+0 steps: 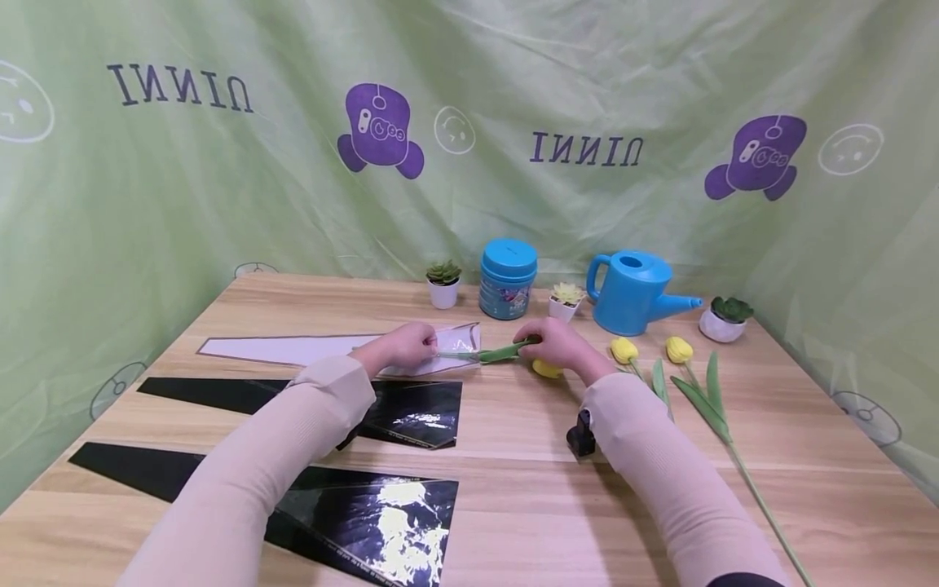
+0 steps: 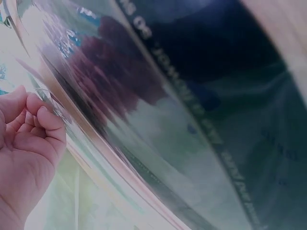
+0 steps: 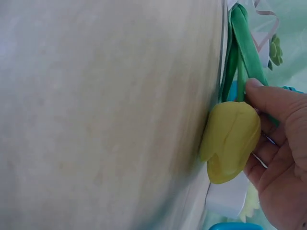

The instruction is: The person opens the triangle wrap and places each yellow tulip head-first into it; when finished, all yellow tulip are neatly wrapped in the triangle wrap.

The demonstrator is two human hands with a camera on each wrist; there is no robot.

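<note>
A yellow artificial tulip point(image 3: 231, 139) lies crosswise, its green leaves point(image 1: 504, 353) and stem pointing left into the wide end of a white wrapping sleeve point(image 1: 293, 349) with a clear front. My right hand point(image 1: 555, 342) holds the tulip by its stem and leaf just behind the bloom, with the thumb on the stem in the right wrist view. At the sleeve's mouth, my left hand point(image 1: 411, 346) pinches the edge of its clear film between thumb and fingertips. The stem's far end is partly hidden by the left hand.
Two black glossy sleeves point(image 1: 418, 408) lie nearer on the wooden table point(image 1: 528, 489). Two more yellow tulips point(image 1: 679, 350) are on the right, partly behind my right arm. Along the back stand small potted succulents point(image 1: 443, 285), a blue jar point(image 1: 508, 281) and a blue watering can point(image 1: 632, 293).
</note>
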